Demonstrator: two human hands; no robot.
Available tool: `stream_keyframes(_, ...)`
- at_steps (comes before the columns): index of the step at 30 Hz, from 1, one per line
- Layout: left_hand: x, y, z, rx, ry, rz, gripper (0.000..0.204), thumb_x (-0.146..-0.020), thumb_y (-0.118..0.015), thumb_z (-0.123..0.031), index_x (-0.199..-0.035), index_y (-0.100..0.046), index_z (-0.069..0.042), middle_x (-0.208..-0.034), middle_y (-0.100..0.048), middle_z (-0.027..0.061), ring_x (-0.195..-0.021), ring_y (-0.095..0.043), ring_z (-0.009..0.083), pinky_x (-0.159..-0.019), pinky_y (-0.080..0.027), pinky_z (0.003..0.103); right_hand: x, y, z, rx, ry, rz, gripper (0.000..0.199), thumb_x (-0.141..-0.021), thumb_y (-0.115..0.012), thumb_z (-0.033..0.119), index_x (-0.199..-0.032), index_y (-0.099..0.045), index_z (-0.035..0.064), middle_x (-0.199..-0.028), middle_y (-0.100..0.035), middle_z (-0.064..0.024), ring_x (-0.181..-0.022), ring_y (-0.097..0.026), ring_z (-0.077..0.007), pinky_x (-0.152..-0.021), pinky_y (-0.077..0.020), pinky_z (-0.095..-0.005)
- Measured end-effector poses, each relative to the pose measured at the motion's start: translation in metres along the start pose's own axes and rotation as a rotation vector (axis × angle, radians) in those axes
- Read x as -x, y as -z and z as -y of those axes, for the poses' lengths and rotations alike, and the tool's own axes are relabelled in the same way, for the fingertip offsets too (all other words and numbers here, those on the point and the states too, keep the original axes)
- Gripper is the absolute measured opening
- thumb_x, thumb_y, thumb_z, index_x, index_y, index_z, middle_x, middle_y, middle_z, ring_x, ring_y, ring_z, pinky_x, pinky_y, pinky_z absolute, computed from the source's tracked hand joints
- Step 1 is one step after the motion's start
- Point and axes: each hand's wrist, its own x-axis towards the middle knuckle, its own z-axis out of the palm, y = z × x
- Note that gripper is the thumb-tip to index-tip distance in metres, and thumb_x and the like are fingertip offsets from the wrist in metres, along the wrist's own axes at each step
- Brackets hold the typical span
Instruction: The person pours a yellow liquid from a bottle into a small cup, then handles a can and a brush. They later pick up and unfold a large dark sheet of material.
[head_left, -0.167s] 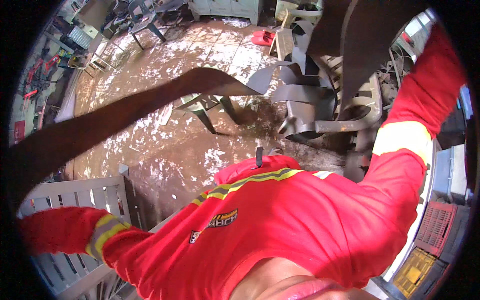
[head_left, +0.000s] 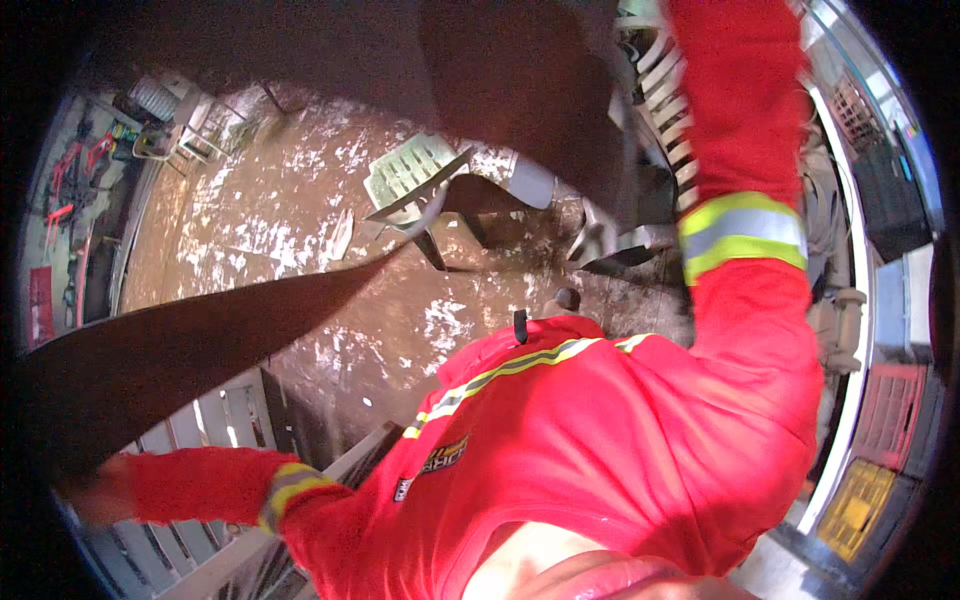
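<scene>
Left hand: blurred at the dark curved panel; grip unclear, perhaps grasping.
Right hand: out of frame.
Floor: 1 overturned plastic chair.

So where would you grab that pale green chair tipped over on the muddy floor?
Probably by the slatted back of the pale green chair: it faces up, and its gaps would let fingers hook through. Come from above on its left, since a grey chair crowds its right side.
</scene>
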Motion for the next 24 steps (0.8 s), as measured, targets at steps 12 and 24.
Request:
stream_keyframes(12, 0.133, 0.058, 0.001, -0.417, 0.395, -0.402, 0.073, -0.081, -0.066, -0.046, -0.131, -0.043, 0.002, -0.130, -0.047, 0.0217, -0.113, -0.052, 0.0333, -0.095, -0.044, 0.050, -0.044, -0.341, -0.062, -0.409, 0.302, 0.067, 0.037, -0.076, -0.065, 0.020, -0.104, -0.063, -0.0040, -0.124, -0.053, -0.0259, -0.116, -0.052, -0.0362, -0.097, -0.0419, -0.0399)
stream_keyframes(24, -0.029, 0.179, 0.005, -0.875, 0.019, -0.573, 0.048, -0.088, -0.054, -0.037, -0.119, -0.057, 0.000, -0.117, -0.057, 0.0202, -0.103, -0.057, 0.0297, -0.079, -0.052, 0.045, 0.187, -0.346, -0.288, 0.517, -0.899, -0.879, 0.029, -0.078, -0.066, 0.026, -0.096, -0.065, 0.0035, -0.103, -0.062, -0.0137, -0.105, -0.054, -0.0301, -0.093, -0.0390, -0.0405)
